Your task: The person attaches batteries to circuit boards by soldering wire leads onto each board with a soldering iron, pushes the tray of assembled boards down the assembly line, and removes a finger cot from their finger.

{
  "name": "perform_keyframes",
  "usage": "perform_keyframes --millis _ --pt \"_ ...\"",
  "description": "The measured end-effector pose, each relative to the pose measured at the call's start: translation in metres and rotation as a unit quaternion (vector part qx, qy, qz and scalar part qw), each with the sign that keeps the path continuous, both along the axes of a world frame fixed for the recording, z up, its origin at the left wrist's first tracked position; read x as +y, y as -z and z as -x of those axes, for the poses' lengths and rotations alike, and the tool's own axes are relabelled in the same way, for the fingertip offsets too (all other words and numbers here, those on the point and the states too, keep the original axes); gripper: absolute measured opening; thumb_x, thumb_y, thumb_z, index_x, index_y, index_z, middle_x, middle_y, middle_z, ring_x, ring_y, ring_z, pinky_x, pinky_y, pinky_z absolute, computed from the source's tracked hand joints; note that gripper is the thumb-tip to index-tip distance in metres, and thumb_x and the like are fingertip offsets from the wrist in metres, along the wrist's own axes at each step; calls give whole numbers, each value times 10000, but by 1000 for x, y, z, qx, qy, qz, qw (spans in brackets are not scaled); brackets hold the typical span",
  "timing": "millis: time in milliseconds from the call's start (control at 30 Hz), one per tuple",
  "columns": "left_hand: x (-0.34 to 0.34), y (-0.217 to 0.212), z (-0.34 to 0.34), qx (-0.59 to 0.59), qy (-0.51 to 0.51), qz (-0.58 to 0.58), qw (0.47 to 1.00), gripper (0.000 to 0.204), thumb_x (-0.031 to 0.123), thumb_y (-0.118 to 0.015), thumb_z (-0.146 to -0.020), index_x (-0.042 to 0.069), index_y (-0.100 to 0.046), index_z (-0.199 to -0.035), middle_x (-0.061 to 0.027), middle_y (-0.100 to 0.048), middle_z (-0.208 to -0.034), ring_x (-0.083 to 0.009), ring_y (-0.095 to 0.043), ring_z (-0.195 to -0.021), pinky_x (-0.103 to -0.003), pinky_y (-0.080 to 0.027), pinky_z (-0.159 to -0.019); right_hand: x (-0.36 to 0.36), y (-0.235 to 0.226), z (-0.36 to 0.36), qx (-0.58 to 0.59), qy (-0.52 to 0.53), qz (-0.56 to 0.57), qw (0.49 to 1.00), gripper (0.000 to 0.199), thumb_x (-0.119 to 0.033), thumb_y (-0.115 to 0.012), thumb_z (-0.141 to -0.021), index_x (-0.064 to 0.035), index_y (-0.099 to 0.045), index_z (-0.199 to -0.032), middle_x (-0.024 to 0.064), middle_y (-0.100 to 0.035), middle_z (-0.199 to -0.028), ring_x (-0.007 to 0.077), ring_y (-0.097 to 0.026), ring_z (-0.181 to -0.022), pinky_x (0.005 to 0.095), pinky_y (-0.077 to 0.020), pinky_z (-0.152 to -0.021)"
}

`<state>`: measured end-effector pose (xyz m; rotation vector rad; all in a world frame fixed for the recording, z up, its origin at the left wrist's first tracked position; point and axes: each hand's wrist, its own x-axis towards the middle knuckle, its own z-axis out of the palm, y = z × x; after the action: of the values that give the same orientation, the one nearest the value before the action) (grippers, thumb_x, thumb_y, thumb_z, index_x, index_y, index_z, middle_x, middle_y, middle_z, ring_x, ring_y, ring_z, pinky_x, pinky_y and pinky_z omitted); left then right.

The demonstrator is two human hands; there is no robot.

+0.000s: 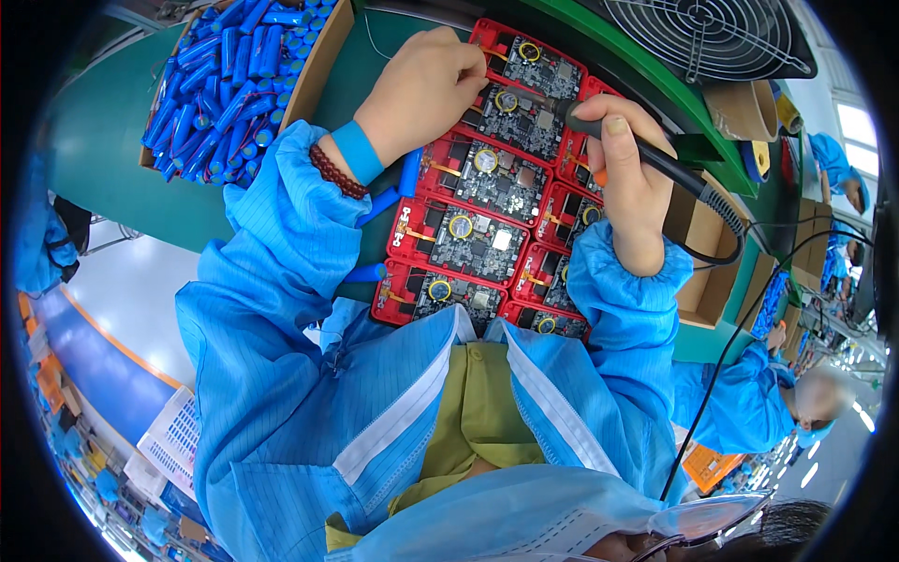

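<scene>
My right hand is closed around the dark handle of a soldering iron, whose tip end points left over a circuit board in the second row from the far end. My left hand has its fingers pinched together at the left edge of that board; whatever is between them is hidden. Several red plastic cases lie in two columns below my hands, each holding a dark board with a round coin cell. Blue cylindrical batteries stick out on the left side of the cases.
At far left a cardboard box is heaped with blue batteries. A fan stands behind a green rail. The iron's cable loops at right, beside an open carton. Another person sits at right.
</scene>
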<state>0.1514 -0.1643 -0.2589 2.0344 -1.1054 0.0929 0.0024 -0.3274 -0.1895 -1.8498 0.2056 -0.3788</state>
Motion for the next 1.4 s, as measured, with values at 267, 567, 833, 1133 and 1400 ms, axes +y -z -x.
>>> perform_keyframes --millis 267,567,833,1133,1400 --pt "0 1 0 18 11 12 1000 79 85 -642 -795 22 -630 -841 -105 -517 -767 -254 -535 -735 -338 -431 -658 -1 5 -4 12 -14 -5 1000 231 -246 -556 -935 -39 -654 -958 -24 -533 -675 32 -431 -582 199 -324 -504" --pt "0 2 3 10 2 5 1000 82 95 -635 -805 25 -625 -845 -104 -513 -781 -258 -534 -747 -343 -431 -667 -2 7 -3 4 -38 39 999 222 -228 -559 -932 -26 -645 -965 -13 -568 -719 39 -442 -602 206 -342 -524" --pt "0 1 3 -5 -6 -7 1000 71 95 -628 -813 30 -626 -842 -107 -517 -790 -262 -538 -750 -347 -434 -669 -3 2 1 -17 -26 23 999 232 -228 -553 -933 -20 -643 -980 -19 -551 -706 35 -442 -607 199 -342 -529" --pt "-1 -8 -1 11 26 -54 998 84 103 -619 -819 28 -631 -853 -116 -538 -800 -270 -562 -746 -355 -454 -674 -5 6 -1 5 -27 15 1000 233 -245 -554 -936 -39 -649 -985 -15 -556 -721 34 -444 -601 195 -343 -525" --pt "-2 -10 -1 -3 15 -78 997 92 110 -621 -816 30 -641 -859 -124 -555 -819 -283 -572 -740 -360 -468 -675 -4 9 -3 5 -32 21 999 233 -248 -554 -937 -40 -651 -980 -10 -575 -739 33 -455 -599 196 -352 -521"
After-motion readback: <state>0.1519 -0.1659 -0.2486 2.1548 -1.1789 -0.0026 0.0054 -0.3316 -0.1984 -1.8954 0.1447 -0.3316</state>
